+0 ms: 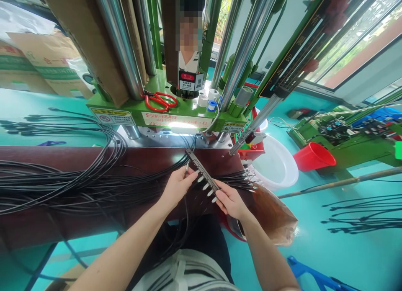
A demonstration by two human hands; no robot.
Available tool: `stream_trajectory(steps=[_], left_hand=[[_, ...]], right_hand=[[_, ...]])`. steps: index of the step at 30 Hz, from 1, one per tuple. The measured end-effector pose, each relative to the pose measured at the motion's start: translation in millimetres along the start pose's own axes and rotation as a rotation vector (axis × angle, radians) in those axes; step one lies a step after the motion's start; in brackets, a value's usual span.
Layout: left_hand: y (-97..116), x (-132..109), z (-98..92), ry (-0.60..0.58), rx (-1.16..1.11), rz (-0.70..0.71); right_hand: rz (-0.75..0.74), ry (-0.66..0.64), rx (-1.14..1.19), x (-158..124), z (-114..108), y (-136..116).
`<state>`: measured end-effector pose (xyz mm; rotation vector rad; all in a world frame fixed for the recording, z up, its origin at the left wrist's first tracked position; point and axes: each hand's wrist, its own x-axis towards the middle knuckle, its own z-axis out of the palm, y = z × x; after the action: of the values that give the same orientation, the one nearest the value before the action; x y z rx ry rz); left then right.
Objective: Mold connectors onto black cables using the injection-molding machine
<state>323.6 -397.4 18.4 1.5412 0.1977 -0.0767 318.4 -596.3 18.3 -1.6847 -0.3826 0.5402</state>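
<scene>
A dark metal bar (201,167) with a row of small silvery connectors along its lower side is held aslant over the bench. My right hand (230,199) grips its lower right end, fingers closed. My left hand (179,183) is closed in a pinch at the bar's left side, around a small metal-tipped cable end (187,167); a black cable hangs below it. Long bundles of black cables (78,178) lie across the brown bench (28,155) on the left, and more cable ends (241,180) lie right of the bar.
Ahead stands a green press (135,117) with steel columns and a lit lamp (184,127). Red-handled scissors (161,101) and tape rolls (212,105) rest on it. To the right are a white tub (290,173), a red bucket (314,157) and a brown paper bag (273,215).
</scene>
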Motion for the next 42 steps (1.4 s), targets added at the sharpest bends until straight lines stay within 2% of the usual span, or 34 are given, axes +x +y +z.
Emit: stream_trajectory(steps=[4, 9, 14, 16, 20, 25, 32, 36, 38, 40, 42], left_hand=[[1, -1, -4.5, -0.039, 0.046, 0.005], [9, 0, -22.3, -0.138, 0.191, 0.029], [17, 0, -29.5, -0.384, 0.113, -0.074], [18, -1, -26.8, -0.427, 0.033, -0.089], [17, -2, -23.6, -0.449, -0.071, -0.105], [18, -2, -26.3, -0.462, -0.093, -0.120], [16, -3, -24.2, -0.366, -0.130, -0.130], [18, 0, -28.4, -0.374, -0.074, -0.051], [20, 3, -29.9, -0.310, 0.081, 0.043], [21, 5, -26.4, -0.274, 0.380, 0.251], [19, 5, -16.9, -0.346, 0.694, 0.496]], right_hand=[[-0.023, -0.003, -0.010, 0, 1, 0], [0.032, -0.005, 0.100, 0, -3, -2], [0.018, -0.029, 0.141, 0, -7, -2], [0.012, -0.044, 0.148, 0, -7, 0], [0.011, -0.058, 0.144, -1, -8, 2], [0.023, -0.063, 0.077, -2, -8, -1], [-0.063, -0.140, -0.056, 0, -5, 0], [-0.113, -0.083, -0.001, -4, -6, 0], [-0.148, -0.047, 0.022, -11, -7, -4], [-0.175, -0.011, 0.041, -19, -7, -8], [-0.189, 0.021, 0.060, -27, -6, -12]])
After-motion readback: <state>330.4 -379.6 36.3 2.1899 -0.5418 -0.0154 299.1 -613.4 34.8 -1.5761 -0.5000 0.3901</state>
